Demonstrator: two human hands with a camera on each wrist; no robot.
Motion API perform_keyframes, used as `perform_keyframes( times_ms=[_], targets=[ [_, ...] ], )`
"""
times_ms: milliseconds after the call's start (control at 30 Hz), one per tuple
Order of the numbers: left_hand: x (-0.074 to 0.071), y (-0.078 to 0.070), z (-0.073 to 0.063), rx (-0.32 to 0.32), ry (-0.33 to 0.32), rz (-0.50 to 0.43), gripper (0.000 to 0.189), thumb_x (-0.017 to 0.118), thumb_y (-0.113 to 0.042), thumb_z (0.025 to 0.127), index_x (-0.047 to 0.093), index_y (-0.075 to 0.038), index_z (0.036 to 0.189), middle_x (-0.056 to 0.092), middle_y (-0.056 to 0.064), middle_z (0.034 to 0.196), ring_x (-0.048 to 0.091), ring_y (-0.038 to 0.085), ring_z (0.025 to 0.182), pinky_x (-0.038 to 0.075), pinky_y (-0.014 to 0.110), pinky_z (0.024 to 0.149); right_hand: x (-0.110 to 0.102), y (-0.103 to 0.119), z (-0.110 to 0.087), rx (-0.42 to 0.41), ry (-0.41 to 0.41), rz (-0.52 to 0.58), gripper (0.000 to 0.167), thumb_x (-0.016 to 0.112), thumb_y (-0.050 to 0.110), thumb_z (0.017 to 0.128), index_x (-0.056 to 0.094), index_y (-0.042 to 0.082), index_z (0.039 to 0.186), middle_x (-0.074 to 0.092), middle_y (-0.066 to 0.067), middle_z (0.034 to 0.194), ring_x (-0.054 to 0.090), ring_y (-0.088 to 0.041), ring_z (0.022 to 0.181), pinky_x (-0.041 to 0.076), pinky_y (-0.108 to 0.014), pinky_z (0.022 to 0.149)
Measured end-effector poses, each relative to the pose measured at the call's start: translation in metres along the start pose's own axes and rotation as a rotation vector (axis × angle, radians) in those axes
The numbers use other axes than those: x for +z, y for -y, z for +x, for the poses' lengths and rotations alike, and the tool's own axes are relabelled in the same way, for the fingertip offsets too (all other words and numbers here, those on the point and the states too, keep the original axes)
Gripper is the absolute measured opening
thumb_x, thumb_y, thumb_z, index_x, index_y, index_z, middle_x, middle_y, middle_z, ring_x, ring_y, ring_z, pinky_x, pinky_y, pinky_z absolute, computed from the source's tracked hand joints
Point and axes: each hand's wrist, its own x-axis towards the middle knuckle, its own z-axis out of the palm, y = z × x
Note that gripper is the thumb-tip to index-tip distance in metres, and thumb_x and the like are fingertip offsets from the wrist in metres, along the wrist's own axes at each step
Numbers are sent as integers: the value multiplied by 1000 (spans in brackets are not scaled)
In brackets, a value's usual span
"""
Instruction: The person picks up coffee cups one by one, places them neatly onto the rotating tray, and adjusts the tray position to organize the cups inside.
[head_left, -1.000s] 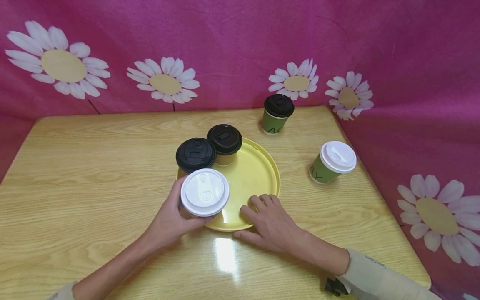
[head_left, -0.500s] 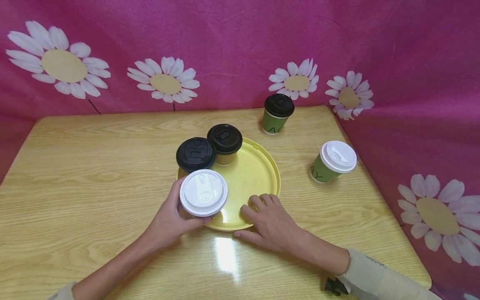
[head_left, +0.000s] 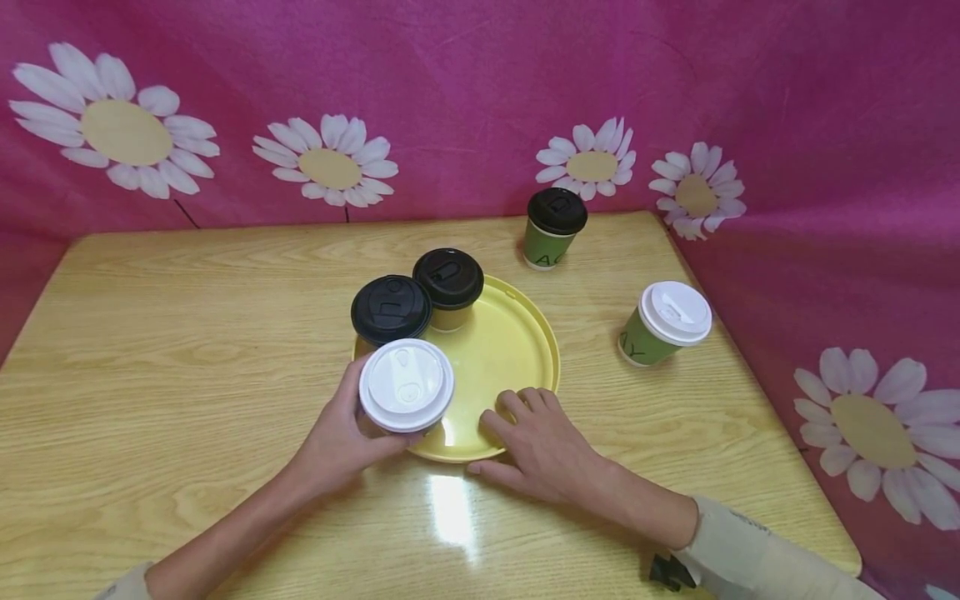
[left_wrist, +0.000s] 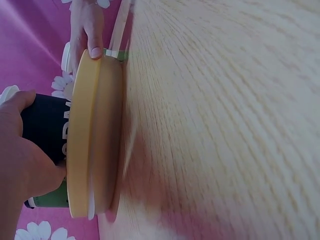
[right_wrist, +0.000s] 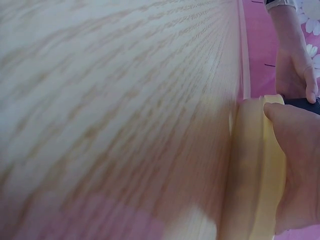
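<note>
My left hand (head_left: 341, 433) grips a dark paper coffee cup (left_wrist: 45, 125) by its side. Its white lid (head_left: 407, 385) faces up, over the near left part of a round yellow tray (head_left: 517, 346). Behind it on the tray stand two cups with black lids, one cup (head_left: 392, 310) at the left edge and another cup (head_left: 448, 279) at the back. At the tray's near right, my right hand (head_left: 540, 446) holds the rim, fingers bent over the inside and thumb outside. The right wrist view shows the thumb (right_wrist: 272, 111) against the rim, while the fingers are hidden.
Off the tray, a green cup with a black lid (head_left: 553, 229) stands at the back right. A second green cup, with a white lid (head_left: 663, 325), is near the right edge of the wooden table (head_left: 187, 350). A pink flowered cloth (head_left: 465, 100) hangs behind.
The white-lidded cup has shifted very slightly left and down in my left hand. My right hand and the other cups have stayed put.
</note>
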Motion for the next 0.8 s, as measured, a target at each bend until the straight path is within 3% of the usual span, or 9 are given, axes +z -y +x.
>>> perform_keyframes(
  times_ms=[433, 800],
  targets=[
    [1, 2, -1, -35, 9, 50, 97, 90, -5, 70, 32, -3, 148, 45, 14, 145, 40, 28, 135, 23, 50, 116, 1, 0, 0, -3, -7, -2, 49, 58, 66, 88, 55, 17, 96, 47, -4, 95, 49, -29, 88, 41, -44, 84],
    [2, 4, 1, -3, 3, 57, 96, 90, -4, 69, 35, -1, 147, 46, 13, 144, 41, 27, 134, 26, 48, 115, 1, 0, 0, 2, -1, -8, 50, 57, 67, 89, 55, 17, 96, 47, -4, 95, 49, -29, 88, 41, -44, 85]
  ],
)
